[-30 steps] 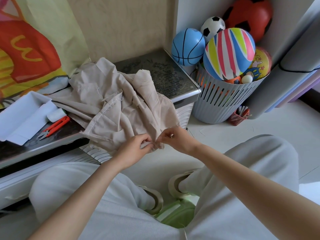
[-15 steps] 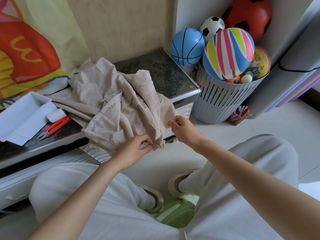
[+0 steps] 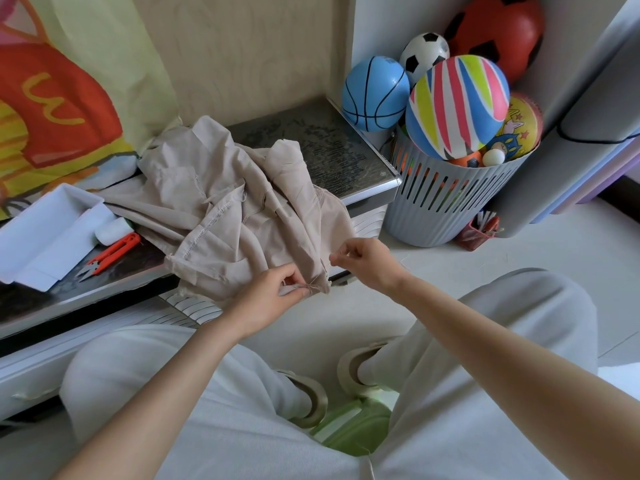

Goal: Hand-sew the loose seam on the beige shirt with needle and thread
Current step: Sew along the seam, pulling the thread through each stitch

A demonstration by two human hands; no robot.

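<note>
The beige shirt (image 3: 242, 216) lies crumpled on a low dark-topped table (image 3: 332, 147), its lower edge hanging over the front. My left hand (image 3: 273, 296) pinches that hanging hem where a short bit of thread shows. My right hand (image 3: 367, 261) is a little to the right of the hem, thumb and forefinger pinched together as if on a needle, which is too small to make out. A thin thread seems to run from the hem toward it.
Red thread snips (image 3: 110, 252) and a white spool (image 3: 112, 230) lie beside an open white box (image 3: 45, 233) on the table's left. A grey slatted basket (image 3: 446, 202) full of balls stands on the floor to the right. My knees and sandals are below.
My right hand moved away from the hem, up and to the right, then came partly back down. The left hand kept its pinch on the hem.
</note>
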